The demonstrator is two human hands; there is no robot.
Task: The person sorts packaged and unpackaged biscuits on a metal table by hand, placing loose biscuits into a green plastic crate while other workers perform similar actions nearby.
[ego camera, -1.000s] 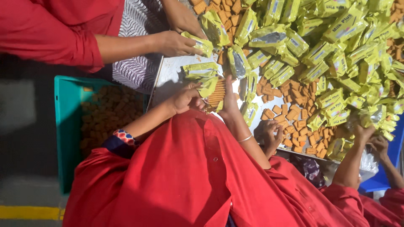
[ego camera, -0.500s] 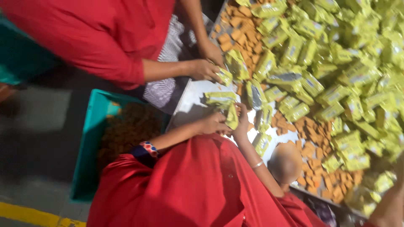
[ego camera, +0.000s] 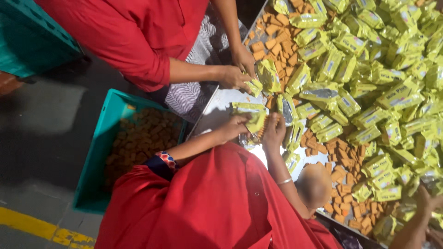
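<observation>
Down at the tray's [ego camera: 221, 108] far corner, my hand [ego camera: 427, 200] sat among the yellow packets [ego camera: 369, 92]. It was too blurry to tell its grip, or even which hand it was. Looked like the unwrapping stage, with loose biscuits [ego camera: 341, 152] lying beside. The next move probably needed a firm pinch on one packet's seam.

Beyond my two hands [ego camera: 235, 127] [ego camera: 273, 132]: one teal crate [ego camera: 99, 152], another teal crate [ego camera: 32, 37], yellow packets [ego camera: 360, 69] too many to count.
</observation>
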